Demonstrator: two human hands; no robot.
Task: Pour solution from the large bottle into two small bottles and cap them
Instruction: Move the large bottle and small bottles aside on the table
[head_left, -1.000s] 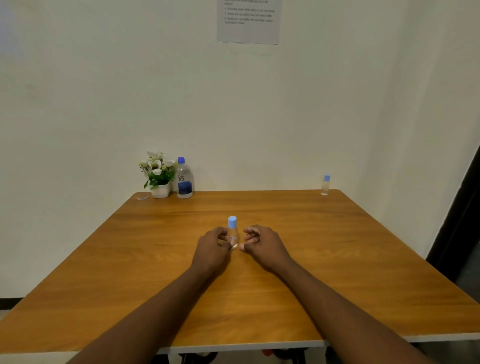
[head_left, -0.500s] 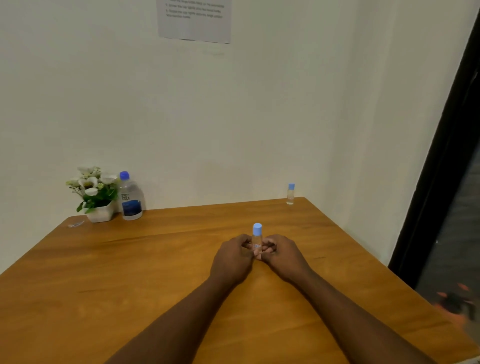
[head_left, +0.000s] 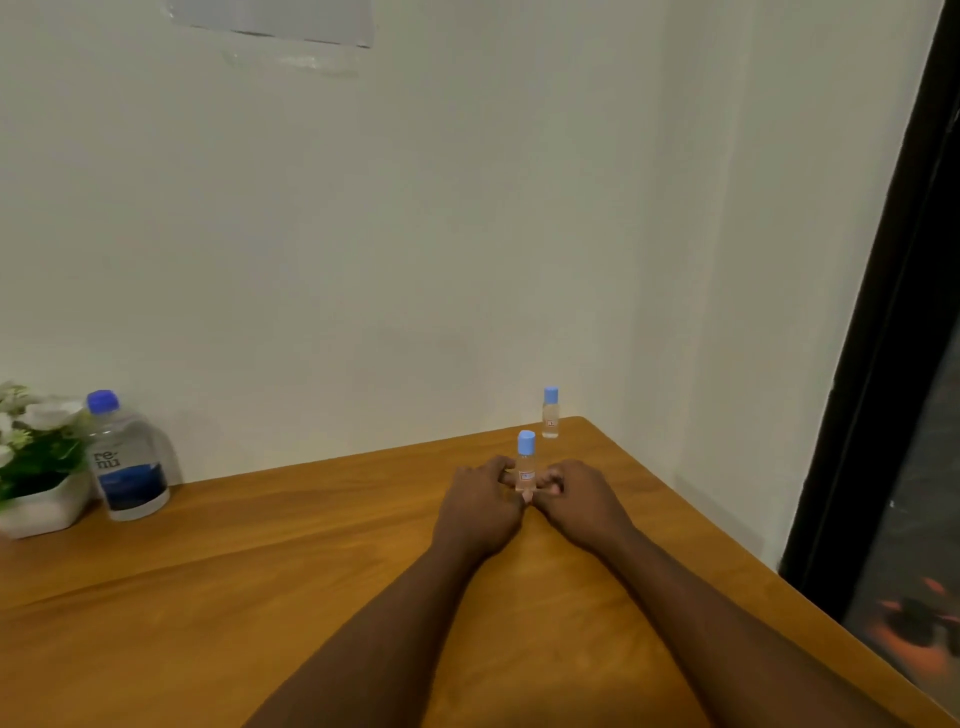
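While left hand and right hand grip it, the small bottle stands

**Wood, clear plastic, matt paint**

The table under my arms looks like wood. It is orange-brown and smooth, with visible grain and a soft sheen. The small bottle I hold is clear, glossy plastic with a smooth pale-blue plastic cap. The second small bottle looks the same. The large bottle is shiny clear plastic with a glossy dark-blue label. The pot is white and smooth; I cannot tell its material. The wall is matt cream paint, and the sheet on it is matt paper.
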